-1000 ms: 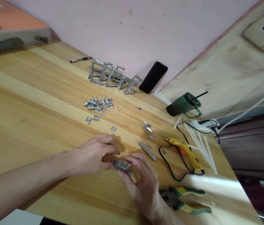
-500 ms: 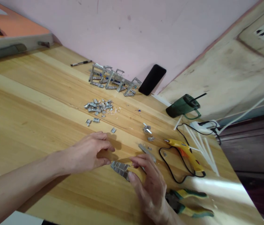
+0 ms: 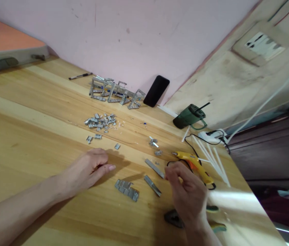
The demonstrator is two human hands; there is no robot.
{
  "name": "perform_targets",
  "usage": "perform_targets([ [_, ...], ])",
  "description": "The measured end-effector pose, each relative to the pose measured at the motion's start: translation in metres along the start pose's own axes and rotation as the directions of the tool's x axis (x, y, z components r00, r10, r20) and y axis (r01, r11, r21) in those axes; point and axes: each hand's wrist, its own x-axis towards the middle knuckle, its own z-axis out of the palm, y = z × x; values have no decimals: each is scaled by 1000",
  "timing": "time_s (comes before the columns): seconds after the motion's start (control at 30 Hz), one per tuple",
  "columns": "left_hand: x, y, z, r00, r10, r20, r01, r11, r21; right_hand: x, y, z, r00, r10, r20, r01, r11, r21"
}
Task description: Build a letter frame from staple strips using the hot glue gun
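My left hand [image 3: 84,172] rests on the wooden table with its fingers curled in and its thumb stretched along the side, nothing showing in it. To the right of its thumb lies a piece built of small grey metal plates [image 3: 127,189], with neither hand touching it. My right hand [image 3: 188,194] is raised over the table with its fingers curled and pinched together; what they hold, if anything, is hidden. Two flat grey metal strips [image 3: 152,186] [image 3: 154,168] lie left of it. Just behind it is a yellow hot glue gun [image 3: 192,160]. Under it, pliers [image 3: 174,218] are partly covered.
A heap of small metal pieces [image 3: 100,122] lies at mid-table. Silvery metal frames [image 3: 115,92], a pen [image 3: 80,76] and a leaning phone [image 3: 156,91] line the wall. A green mug [image 3: 189,116], white glue sticks [image 3: 217,164] and a power strip [image 3: 212,137] stand right.
My right hand has let go of the plate piece and moved right and up. My left hand has drawn back left from it, its fingers curling in. The view has turned slightly right.
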Motion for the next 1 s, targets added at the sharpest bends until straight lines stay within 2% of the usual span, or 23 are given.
perform_targets([
  [0.1,-1,-2,2,999,-34,-10,34,999,-2,0,9,-5,982,-12,187,43,986,-162],
  [0.2,-3,-2,4,994,-111,-11,111,993,-47,-9,21,-6,934,-1,357,128,935,-332],
  [0.37,-5,-1,5,993,-115,31,117,990,-74,-26,36,0,865,19,502,268,828,-493],
  [0.47,-6,-2,6,994,-110,27,112,991,-73,-28,37,3,847,36,531,285,811,-510],
  [0.63,-7,-6,9,994,-107,12,107,992,-70,-24,39,4,872,37,488,248,826,-506],
  [0.77,-7,-9,10,996,-86,-11,86,995,-59,-21,39,4,875,109,472,182,829,-529],
  [0.87,-7,-10,10,996,-92,-9,92,994,-54,-19,35,4,856,185,483,131,826,-548],
  [1.0,-7,-9,8,993,-110,38,112,992,-51,-16,29,5,804,299,514,66,814,-577],
])
